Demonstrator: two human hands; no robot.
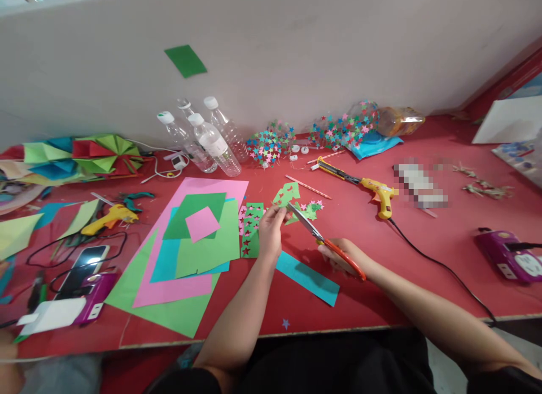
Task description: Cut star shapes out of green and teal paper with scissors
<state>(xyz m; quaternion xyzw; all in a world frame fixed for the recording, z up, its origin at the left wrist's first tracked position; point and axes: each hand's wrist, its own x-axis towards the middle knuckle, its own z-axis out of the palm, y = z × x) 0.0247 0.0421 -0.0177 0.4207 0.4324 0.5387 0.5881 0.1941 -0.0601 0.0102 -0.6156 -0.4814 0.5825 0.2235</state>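
Note:
My right hand [340, 255] is wrapped round the orange handles of a pair of scissors [305, 222]. Their blades point up and left, to the fingertips of my left hand [271, 230]. That hand pinches a small piece of green paper [288, 206], partly hidden by the fingers and blade tips. Just beyond it are light green paper scraps with star-shaped holes [286, 193]. Small pink and green paper stars [312, 209] lie beside them. Left of my left hand is a dark green strip with star cut-outs [253, 243]. A blue paper strip [309, 277] lies between my forearms.
Stacked coloured sheets [127, 305] cover the table's left-centre. Clear bottles [220, 148] and star-covered bottles [345, 128] stand or lie by the wall. A yellow glue gun [379, 197] trails its cord rightward to a purple power strip [503, 255]. Another person's arm shows at far left.

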